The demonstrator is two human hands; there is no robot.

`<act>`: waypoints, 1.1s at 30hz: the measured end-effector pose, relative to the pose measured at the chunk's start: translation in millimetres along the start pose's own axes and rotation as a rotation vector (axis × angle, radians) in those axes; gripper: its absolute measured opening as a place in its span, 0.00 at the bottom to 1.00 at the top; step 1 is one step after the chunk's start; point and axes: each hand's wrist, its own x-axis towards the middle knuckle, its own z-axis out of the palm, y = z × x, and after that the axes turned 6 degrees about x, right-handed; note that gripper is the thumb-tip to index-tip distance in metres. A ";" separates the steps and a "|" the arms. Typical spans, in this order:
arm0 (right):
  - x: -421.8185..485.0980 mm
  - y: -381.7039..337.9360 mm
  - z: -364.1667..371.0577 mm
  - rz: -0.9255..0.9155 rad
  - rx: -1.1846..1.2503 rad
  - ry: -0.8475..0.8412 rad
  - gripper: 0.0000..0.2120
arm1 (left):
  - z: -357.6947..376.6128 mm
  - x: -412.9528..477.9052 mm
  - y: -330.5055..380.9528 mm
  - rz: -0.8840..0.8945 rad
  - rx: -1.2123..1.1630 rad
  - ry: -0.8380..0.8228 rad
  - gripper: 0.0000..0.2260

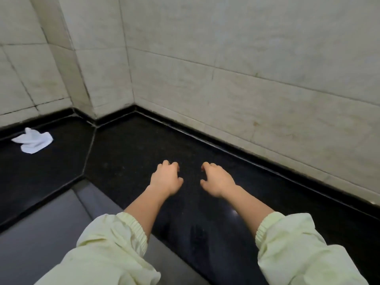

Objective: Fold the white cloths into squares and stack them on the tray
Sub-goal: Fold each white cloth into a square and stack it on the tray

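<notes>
One crumpled white cloth [33,141] lies on the black stone counter [127,153] at the far left, close to the wall. My left hand [167,178] and my right hand [218,178] hover side by side over the middle of the counter, palms down, fingers loosely curled, holding nothing. The two hands are a short gap apart and far to the right of the cloth. No tray is in view.
Pale tiled walls [246,68] close in the counter at the back and right, with a protruding corner column [98,79] behind. The counter's front edge runs diagonally at lower left above a grey floor [41,233]. Pale yellow-green sleeves cover my forearms.
</notes>
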 end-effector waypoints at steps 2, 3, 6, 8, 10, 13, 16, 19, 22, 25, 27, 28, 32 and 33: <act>25.6 -29.1 9.1 -0.040 -0.019 -0.012 0.21 | -6.9 10.2 -31.7 -0.046 0.003 0.008 0.18; 38.1 -42.8 14.0 -0.060 -0.030 -0.021 0.21 | -9.9 15.4 -47.4 -0.074 0.004 0.007 0.18; 85.0 -89.7 31.1 -0.127 -0.051 -0.056 0.21 | -20.9 39.1 -101.0 -0.159 0.011 0.006 0.18; 114.2 -117.5 43.1 -0.164 -0.060 -0.078 0.21 | -27.9 57.1 -132.2 -0.205 0.003 0.007 0.19; 149.9 -147.7 57.6 -0.195 -0.066 -0.114 0.21 | -36.4 79.3 -168.1 -0.251 -0.005 0.001 0.18; 189.6 -185.4 74.0 -0.232 -0.074 -0.168 0.21 | -40.9 102.3 -215.1 -0.307 -0.028 -0.006 0.18; 219.6 -218.8 88.3 -0.246 -0.079 -0.222 0.22 | -40.7 116.7 -255.5 -0.379 -0.063 -0.019 0.18; 243.5 -246.3 103.5 -0.266 -0.118 -0.258 0.23 | -38.4 129.8 -290.8 -0.431 -0.072 -0.052 0.18; 269.3 -275.2 120.9 -0.281 -0.141 -0.310 0.24 | -37.0 143.9 -328.5 -0.467 -0.081 -0.063 0.17; 296.4 -307.4 138.9 -0.307 -0.138 -0.345 0.25 | -36.1 159.0 -370.8 -0.493 -0.086 -0.049 0.17; 315.8 -328.9 149.3 -0.323 -0.130 -0.342 0.24 | -36.3 169.1 -399.5 -0.505 -0.086 -0.040 0.16; 325.6 -339.4 154.3 -0.327 -0.131 -0.338 0.23 | -36.2 174.3 -413.5 -0.509 -0.087 -0.035 0.16; 367.8 -386.6 174.9 -0.312 -0.121 -0.354 0.23 | -40.4 201.5 -470.2 -0.520 -0.079 -0.032 0.17; 378.6 -399.4 180.7 -0.315 -0.122 -0.367 0.23 | -42.6 208.7 -484.9 -0.527 -0.084 -0.022 0.17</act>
